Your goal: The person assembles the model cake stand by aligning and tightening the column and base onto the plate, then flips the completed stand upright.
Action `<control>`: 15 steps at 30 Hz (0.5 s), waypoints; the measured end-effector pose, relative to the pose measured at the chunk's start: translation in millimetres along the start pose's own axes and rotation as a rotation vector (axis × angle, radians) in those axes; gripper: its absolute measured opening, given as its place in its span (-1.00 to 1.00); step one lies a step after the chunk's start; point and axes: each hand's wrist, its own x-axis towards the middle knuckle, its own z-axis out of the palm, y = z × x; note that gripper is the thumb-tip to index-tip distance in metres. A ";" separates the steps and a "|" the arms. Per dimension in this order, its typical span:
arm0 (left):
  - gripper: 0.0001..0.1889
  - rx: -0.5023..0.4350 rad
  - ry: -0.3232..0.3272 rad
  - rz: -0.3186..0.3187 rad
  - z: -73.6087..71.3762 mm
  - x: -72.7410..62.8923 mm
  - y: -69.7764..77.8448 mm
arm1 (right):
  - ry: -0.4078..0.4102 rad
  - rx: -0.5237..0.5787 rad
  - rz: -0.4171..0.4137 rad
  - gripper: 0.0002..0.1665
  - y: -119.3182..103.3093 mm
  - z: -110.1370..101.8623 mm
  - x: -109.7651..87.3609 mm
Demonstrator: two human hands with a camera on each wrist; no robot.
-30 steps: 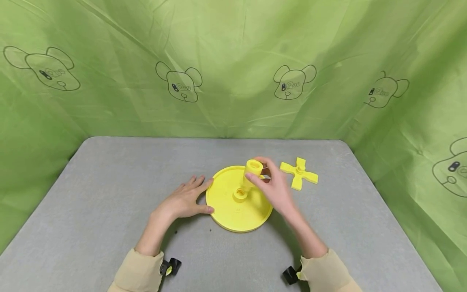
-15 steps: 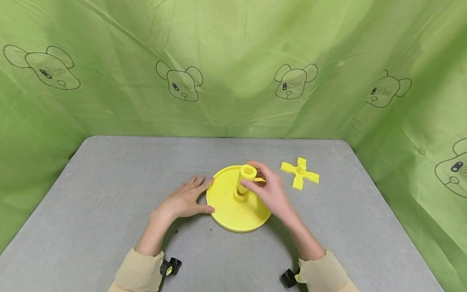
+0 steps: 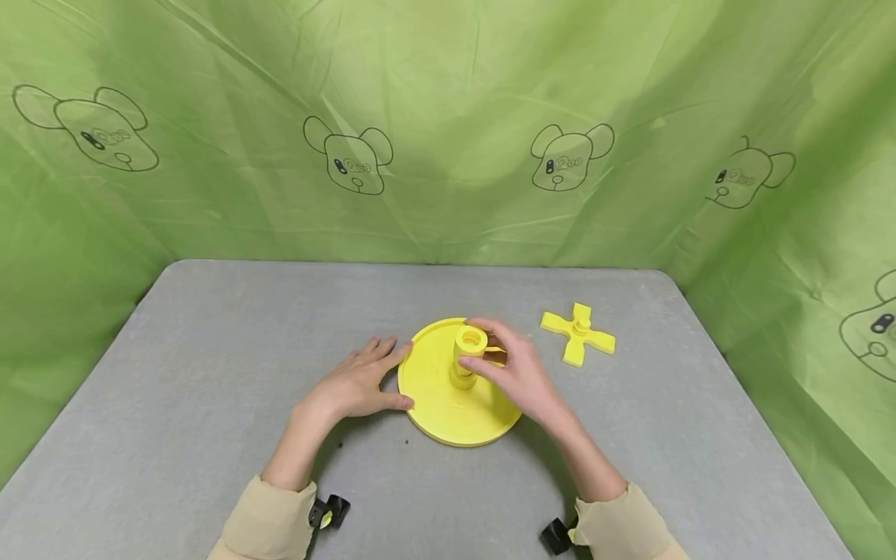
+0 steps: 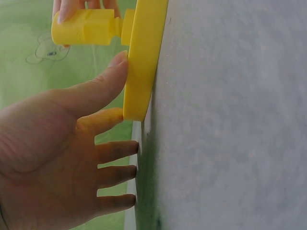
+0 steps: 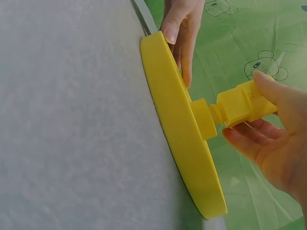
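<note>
A round yellow disc (image 3: pixel 448 424) with a raised rim and a central socket (image 5: pixel 204 119) lies flat on the table. My right hand (image 3: pixel 521 373) pinches a yellow hollow post (image 3: pixel 470 346) between thumb and fingers and holds it upright over that socket. In the right wrist view the post's narrower threaded-looking end meets the socket's mouth; how deep it sits cannot be told. At the disc's left edge my left hand (image 3: pixel 357 383) rests with fingers spread, its thumb on the rim in the left wrist view. The left fingertips (image 4: pixel 128 172) touch the tabletop beside the disc.
A yellow cross-shaped piece (image 3: pixel 578 334) with a short central peg lies right of the disc, beyond the right hand. Green cloth (image 3: pixel 455 194) with bear drawings hangs around the grey table (image 3: pixel 231 334). Two dark specks lie in front of the left hand.
My right hand has brought the post left and down, from above and right of the socket onto it. The left hand keeps its place on the disc's rim.
</note>
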 end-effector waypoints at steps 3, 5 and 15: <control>-0.02 0.003 -0.001 -0.002 0.2 -0.4 0.4 | -0.009 0.004 -0.001 -0.32 0.4 -0.8 -0.1; -0.02 0.005 -0.003 -0.002 0.3 -0.3 0.6 | -0.019 0.009 -0.004 -0.32 1.1 -1.7 0.0; -0.02 0.007 -0.007 -0.005 0.6 0.6 0.9 | -0.064 0.023 -0.009 -0.37 4.4 -4.0 0.2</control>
